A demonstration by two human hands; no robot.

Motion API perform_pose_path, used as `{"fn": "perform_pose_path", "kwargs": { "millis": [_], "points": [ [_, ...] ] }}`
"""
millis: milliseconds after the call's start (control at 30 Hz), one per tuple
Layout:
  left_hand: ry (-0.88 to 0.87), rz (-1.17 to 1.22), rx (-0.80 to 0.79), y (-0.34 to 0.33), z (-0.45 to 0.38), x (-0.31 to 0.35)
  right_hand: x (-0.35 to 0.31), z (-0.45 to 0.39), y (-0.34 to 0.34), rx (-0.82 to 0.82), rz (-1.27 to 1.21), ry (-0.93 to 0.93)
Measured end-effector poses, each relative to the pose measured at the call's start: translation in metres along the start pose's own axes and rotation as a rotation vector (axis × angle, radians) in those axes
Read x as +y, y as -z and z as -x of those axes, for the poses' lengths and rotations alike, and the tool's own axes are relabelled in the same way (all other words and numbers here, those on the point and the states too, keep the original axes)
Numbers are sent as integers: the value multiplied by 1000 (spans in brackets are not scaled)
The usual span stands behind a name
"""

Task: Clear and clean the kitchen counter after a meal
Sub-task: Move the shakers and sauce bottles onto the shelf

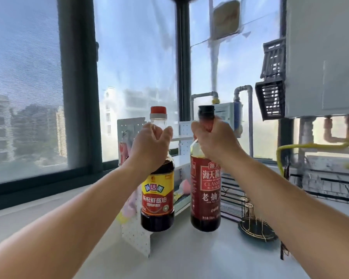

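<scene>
Bottles upright: left hand (149, 146) grasps the red-capped soy sauce bottle (157, 190), right hand (214, 141) the dark-capped one (206, 190), above the desk's (189, 254) far corner, rack (181, 164) just behind.

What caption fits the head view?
Left hand and right hand hold two soy sauce bottles by their necks.

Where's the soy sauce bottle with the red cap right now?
In the head view, the red-capped bottle is left of centre, gripped by the left hand, beside the dark-capped bottle and in front of the white pegboard rack.
</scene>
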State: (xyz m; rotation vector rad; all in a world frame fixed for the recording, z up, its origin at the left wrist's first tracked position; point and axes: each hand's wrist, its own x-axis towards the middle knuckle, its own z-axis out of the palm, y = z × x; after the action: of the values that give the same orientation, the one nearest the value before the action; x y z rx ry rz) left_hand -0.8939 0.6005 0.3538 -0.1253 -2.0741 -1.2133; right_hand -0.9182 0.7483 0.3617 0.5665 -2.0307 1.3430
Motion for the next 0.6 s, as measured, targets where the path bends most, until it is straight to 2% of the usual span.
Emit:
{"fn": "perform_pose_path", "kwargs": {
  "millis": [200, 400, 600],
  "points": [
    [-17, 48, 10, -16, -71, -11, 23, -70, -19, 39, 20, -1],
    [-3, -20, 79, -39, -126, -35, 49, -135, -62, 55, -51, 13],
    [-29, -94, 181, -61, -182, -47, 76, -202, -95, -16, -158, 92]
  ]
}}
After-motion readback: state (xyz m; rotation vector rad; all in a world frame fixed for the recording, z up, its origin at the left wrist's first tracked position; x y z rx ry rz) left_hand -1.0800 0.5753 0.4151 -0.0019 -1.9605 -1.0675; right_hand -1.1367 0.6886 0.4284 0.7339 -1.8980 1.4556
